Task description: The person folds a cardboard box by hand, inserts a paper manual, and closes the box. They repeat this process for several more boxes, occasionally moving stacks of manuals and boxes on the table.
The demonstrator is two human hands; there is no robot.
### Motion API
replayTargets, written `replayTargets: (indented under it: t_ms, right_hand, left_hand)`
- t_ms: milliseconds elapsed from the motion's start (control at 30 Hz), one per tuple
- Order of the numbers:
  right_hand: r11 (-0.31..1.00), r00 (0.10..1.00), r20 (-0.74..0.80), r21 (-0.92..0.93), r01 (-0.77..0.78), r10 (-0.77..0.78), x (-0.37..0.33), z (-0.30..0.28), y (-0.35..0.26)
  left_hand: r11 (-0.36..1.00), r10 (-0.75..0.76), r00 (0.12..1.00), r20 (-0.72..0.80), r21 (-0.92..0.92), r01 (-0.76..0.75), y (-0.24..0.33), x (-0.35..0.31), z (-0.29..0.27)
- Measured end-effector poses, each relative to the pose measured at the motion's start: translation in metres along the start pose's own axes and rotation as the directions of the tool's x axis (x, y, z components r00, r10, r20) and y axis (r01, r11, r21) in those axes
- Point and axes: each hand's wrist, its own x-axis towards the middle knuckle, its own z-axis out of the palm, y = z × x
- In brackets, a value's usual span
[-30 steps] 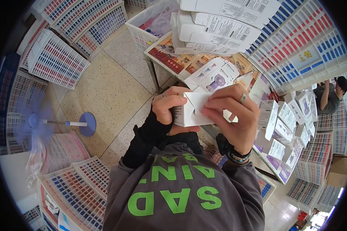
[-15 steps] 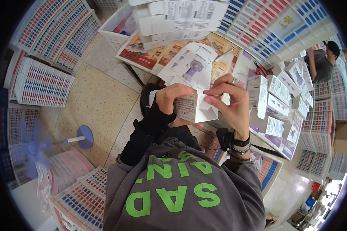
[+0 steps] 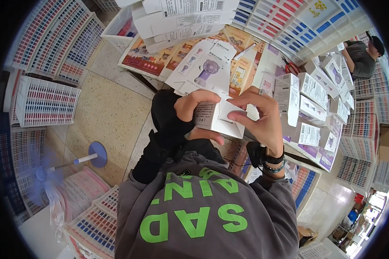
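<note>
A small white cardboard box (image 3: 208, 117) is held in front of my body, its end facing to the right with the flap partly folded in. My left hand (image 3: 188, 107) wraps round the box from the left, thumb below it and fingers along the top edge. At the box's end, my right hand (image 3: 261, 118) has its thumb and forefinger closed on the flap. Flat unfolded cartons (image 3: 193, 71) printed with a purple handheld fan lie on the table just beyond the box.
Several made-up white boxes (image 3: 313, 93) stand on the table at right, near red-handled scissors (image 3: 291, 67). A stack of flat cartons (image 3: 181, 19) rises at the back beside a white bin (image 3: 116, 36). A purple standing fan (image 3: 41, 172) is at left. A co-worker (image 3: 362, 58) sits far right.
The box's end flap is folded further inward, under my right thumb and fingers. My view has shifted, so the table and cartons appear further left.
</note>
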Motion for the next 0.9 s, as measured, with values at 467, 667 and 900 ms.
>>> replayTargets:
  t_ms: [467,667,900]
  right_hand:
    - [0.962,0.982,-0.028,-0.207,0.176,-0.186,-0.018,0.001,-0.023]
    - [0.954,0.929,-0.291,-0.258,0.154,-0.229,-0.042,-0.016,-0.002]
    - [0.947,0.241,-0.953,-0.109,0.302,-0.186,-0.081,-0.303,0.168]
  left_hand:
    - [0.958,0.27,0.952,-0.147,-0.058,-0.281,-0.01,0.019,0.017]
    - [0.958,0.275,0.961,-0.014,-0.077,-0.275,-0.019,0.011,-0.005]
    - [0.406,-0.525,0.843,-0.118,0.836,0.369,-0.08,-0.014,-0.012]
